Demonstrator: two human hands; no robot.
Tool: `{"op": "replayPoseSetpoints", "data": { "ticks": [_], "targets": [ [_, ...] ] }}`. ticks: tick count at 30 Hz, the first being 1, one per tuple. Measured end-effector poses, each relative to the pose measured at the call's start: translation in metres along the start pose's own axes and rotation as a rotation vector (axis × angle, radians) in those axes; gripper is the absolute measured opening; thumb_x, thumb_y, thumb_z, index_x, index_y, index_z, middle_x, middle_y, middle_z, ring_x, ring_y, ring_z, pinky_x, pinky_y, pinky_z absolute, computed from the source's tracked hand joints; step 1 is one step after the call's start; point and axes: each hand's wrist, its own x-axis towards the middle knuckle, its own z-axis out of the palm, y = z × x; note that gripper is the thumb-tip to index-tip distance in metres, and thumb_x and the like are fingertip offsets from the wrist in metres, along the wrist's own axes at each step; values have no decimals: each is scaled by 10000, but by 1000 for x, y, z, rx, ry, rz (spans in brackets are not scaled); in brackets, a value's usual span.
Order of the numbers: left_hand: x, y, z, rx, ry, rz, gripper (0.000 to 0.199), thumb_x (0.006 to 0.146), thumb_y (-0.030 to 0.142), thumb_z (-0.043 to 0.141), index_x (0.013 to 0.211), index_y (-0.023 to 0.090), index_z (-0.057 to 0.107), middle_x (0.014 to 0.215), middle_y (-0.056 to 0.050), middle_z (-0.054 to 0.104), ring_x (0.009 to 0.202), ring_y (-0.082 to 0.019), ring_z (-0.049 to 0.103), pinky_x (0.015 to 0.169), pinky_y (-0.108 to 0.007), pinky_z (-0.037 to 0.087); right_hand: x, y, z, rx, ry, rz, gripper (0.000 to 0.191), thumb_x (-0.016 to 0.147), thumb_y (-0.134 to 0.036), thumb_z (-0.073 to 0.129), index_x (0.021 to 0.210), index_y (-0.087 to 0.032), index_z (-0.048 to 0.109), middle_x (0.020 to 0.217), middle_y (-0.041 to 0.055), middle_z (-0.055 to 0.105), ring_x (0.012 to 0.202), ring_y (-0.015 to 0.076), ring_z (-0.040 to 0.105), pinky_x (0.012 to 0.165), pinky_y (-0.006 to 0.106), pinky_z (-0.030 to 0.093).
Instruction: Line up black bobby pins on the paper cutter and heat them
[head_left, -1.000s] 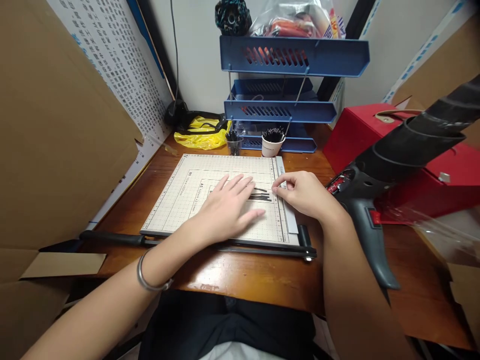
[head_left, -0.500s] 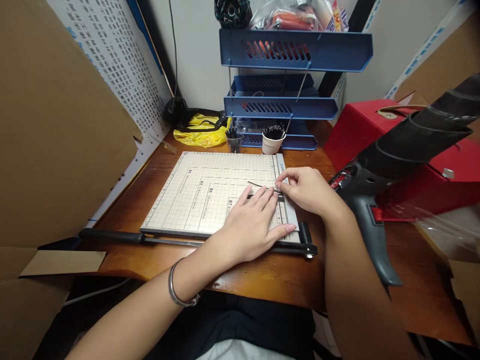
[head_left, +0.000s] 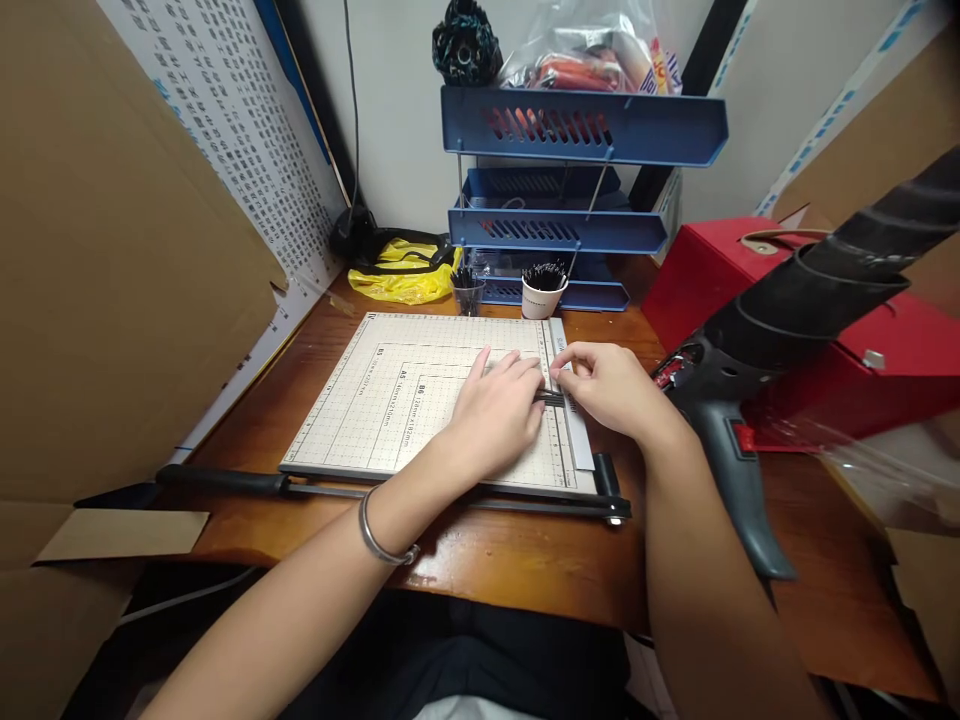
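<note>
A paper cutter (head_left: 352, 400) with a cream gridded board lies on the wooden table. My left hand (head_left: 495, 410) rests palm down on its right half, fingers stretched out and slightly apart. Several thin black sticks (head_left: 553, 398) lie side by side at its fingertips, against the metal guide strip (head_left: 574, 425); my hand covers part of them. Just beyond that strip, my right hand (head_left: 607, 385) has thumb and forefinger pinched together close to the stick ends. What is in the pinch is too small to tell. The cutter's black-handled arm (head_left: 232, 478) lies down along the near edge.
Behind the board stand a clear cup (head_left: 469, 296) and a white paper cup (head_left: 543, 302), both holding black sticks. Blue stacked trays (head_left: 555, 230) rise behind them. A yellow bag (head_left: 401, 280) lies at back left. At right are a red box (head_left: 705, 260) and a dark grey handled tool (head_left: 739, 490).
My left hand has drawn its thumb in and shifted slightly up the board. The slanted single stick under its fingers no longer shows. My right hand stays pinched by the strip.
</note>
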Motion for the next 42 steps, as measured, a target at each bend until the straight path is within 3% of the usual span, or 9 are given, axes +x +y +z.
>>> {"op": "replayPoseSetpoints", "data": {
  "ticks": [3,6,11,16,29,36,42],
  "targets": [
    [-1,0,2,-19,33,-2,220,1022,266,547,1170,172,680,1509,-92,615,1489,-314,473,1301,-581,222,0,-1,-1,0,0,7,184,854,-279,619,891,-193,777,603,-25,519,591,158,441,673,306,337],
    [-9,0,2,-16,37,2,348,1042,361,539,1298,153,649,1561,-115,562,1503,-326,452,1299,-575,226,0,-1,-1,2,-2,18,186,860,-280,618,899,-194,778,611,-24,528,594,156,448,673,304,340],
    [-28,4,2,6,-101,22,660,1091,529,349,1567,76,416,1673,-164,381,1592,-317,286,1317,-554,161,0,-2,-1,-2,-16,11,195,866,-284,623,915,-195,789,597,-22,534,591,159,450,674,306,350],
    [-32,4,8,9,-168,54,785,1084,611,267,1638,55,275,1722,-147,248,1628,-287,162,1333,-509,116,-2,-2,-4,-30,-95,-15,219,873,-291,616,937,-202,806,584,-25,527,566,152,425,656,308,350],
    [-33,2,12,-11,-137,80,849,1059,679,248,1627,50,300,1719,-177,242,1625,-291,167,1331,-483,153,-5,-4,-7,-99,-157,-11,204,813,-211,612,834,-204,815,579,-1,609,566,160,503,635,301,365],
    [-26,4,14,-47,-165,104,903,1043,704,278,1638,25,250,1728,-183,198,1631,-286,131,1340,-467,120,-5,-3,-7,-108,-158,-15,201,815,-254,607,814,-206,803,556,-1,583,557,168,489,631,313,354],
    [-45,3,5,-2,-69,51,834,1072,648,235,1634,33,262,1720,-177,228,1628,-262,158,1346,-484,79,-5,-3,-6,-92,-158,7,192,800,-227,604,812,-211,795,581,-6,590,557,155,474,634,311,355]
  ]
}}
